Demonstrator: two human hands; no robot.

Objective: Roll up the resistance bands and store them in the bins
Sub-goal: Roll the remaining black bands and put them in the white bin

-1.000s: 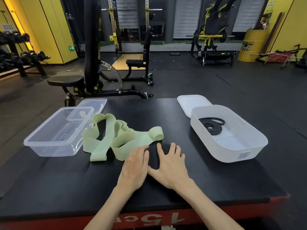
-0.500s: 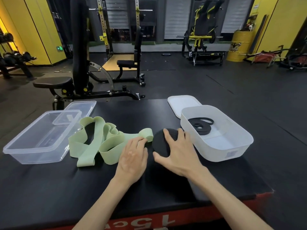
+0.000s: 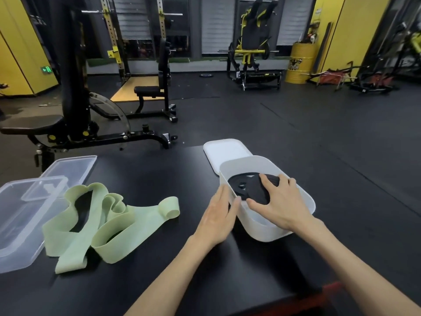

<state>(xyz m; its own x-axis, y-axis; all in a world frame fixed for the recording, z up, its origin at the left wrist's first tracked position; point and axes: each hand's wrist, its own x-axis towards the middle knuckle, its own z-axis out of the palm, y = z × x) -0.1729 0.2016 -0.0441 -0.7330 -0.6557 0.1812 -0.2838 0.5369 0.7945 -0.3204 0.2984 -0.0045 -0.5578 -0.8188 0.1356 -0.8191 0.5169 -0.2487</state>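
Pale green band point(image 3: 109, 226), black rolled band point(image 3: 258, 192), white bin point(image 3: 257, 224), white lid point(image 3: 224, 151), clear bin point(image 3: 20, 215), black table point(image 3: 148, 270)

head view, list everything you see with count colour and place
rolled black band: 1, black, inside the white bin, under the right hand
thin black band: 1, black, looped in the white bin beside the roll
white bin: 1, white, right side of the table
white lid: 1, white, flat behind the white bin
green band: 1 as far as shows, pale green, loose heap left of centre, one end rolled
clear bin: 1, clear, far left of the table
clear lid: 1, clear, behind the clear bin
table: 1, black top
yellow drum: 1, yellow, far back right
left hand: 1, fingers straight against the white bin's near-left wall
right hand: 1, gripping the rolled black band
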